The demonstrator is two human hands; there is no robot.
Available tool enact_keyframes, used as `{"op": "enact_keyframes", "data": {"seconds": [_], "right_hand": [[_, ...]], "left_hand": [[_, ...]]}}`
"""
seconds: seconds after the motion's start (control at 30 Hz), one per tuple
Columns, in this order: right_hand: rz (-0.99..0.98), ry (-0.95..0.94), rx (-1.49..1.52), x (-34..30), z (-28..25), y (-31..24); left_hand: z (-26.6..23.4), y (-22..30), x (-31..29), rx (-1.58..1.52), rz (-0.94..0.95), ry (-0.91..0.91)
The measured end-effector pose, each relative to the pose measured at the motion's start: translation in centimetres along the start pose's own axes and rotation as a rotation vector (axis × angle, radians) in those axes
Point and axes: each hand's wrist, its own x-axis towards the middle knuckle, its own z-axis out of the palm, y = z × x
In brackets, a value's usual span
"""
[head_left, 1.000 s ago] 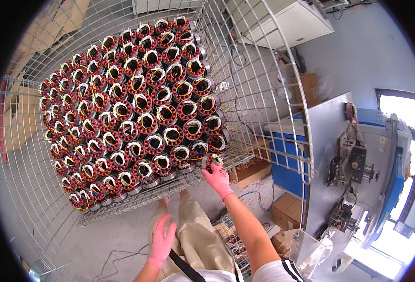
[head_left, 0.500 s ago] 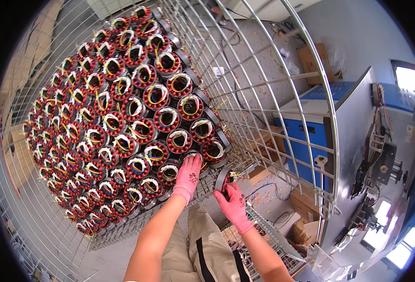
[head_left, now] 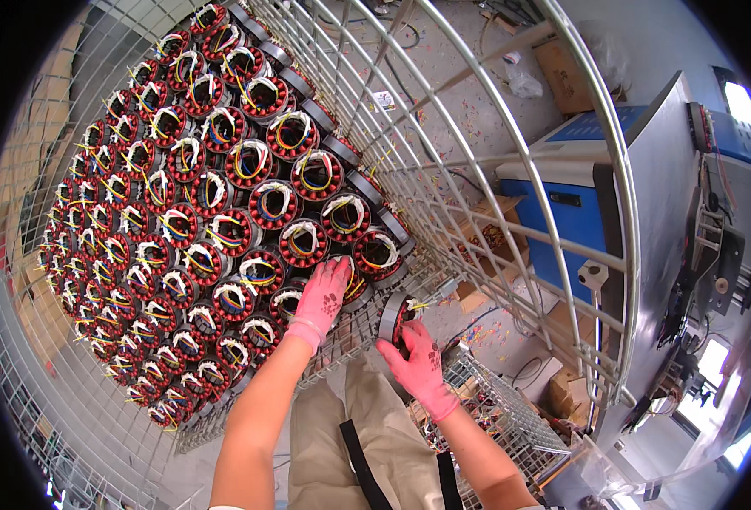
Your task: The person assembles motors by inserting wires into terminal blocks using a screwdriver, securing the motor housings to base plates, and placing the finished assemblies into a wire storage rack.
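Many motor stators (head_left: 301, 242), each a dark ring with red coil windings and white, yellow and blue leads, are stacked with their open ends toward me in a large wire cage. My left hand (head_left: 320, 297), in a pink glove, has its fingers bent over the rim of a stator (head_left: 357, 287) at the near right corner of the stack; its thumb is hidden. To the right, clear of the stack, my gloved right hand (head_left: 415, 365) grips another stator (head_left: 390, 318) by its lower side. That one is tipped sideways, its grey outer band facing left and a yellow lead sticking out.
The cage's wire wall (head_left: 529, 161) rises to the right of the stack. Beyond it stand a blue and grey machine cabinet (head_left: 535, 223) and cardboard boxes (head_left: 490, 234). A smaller wire basket (head_left: 512, 425) with coloured contents sits below my right forearm.
The view has shifted, with the cage wall looming larger at right. My hands keep their grips on the two stators; both appear slightly further left in the picture.
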Motion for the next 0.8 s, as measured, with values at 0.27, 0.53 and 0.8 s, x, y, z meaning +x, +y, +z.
{"op": "enact_keyframes", "data": {"seconds": [0.27, 0.53, 0.8], "right_hand": [[-0.046, -0.007, 0.013, -1.6, -0.2, -1.0], [0.01, -0.018, 0.07, -2.3, 1.0, -0.2], [0.005, -0.017, 0.095, -1.5, 0.8, -0.6]], "left_hand": [[0.1, -0.3, -0.3, -0.053, 0.0, 0.057], [2.1, 0.6, 0.8, -0.085, -0.036, 0.146], [2.9, 0.5, 2.3, -0.065, -0.017, 0.172]]}}
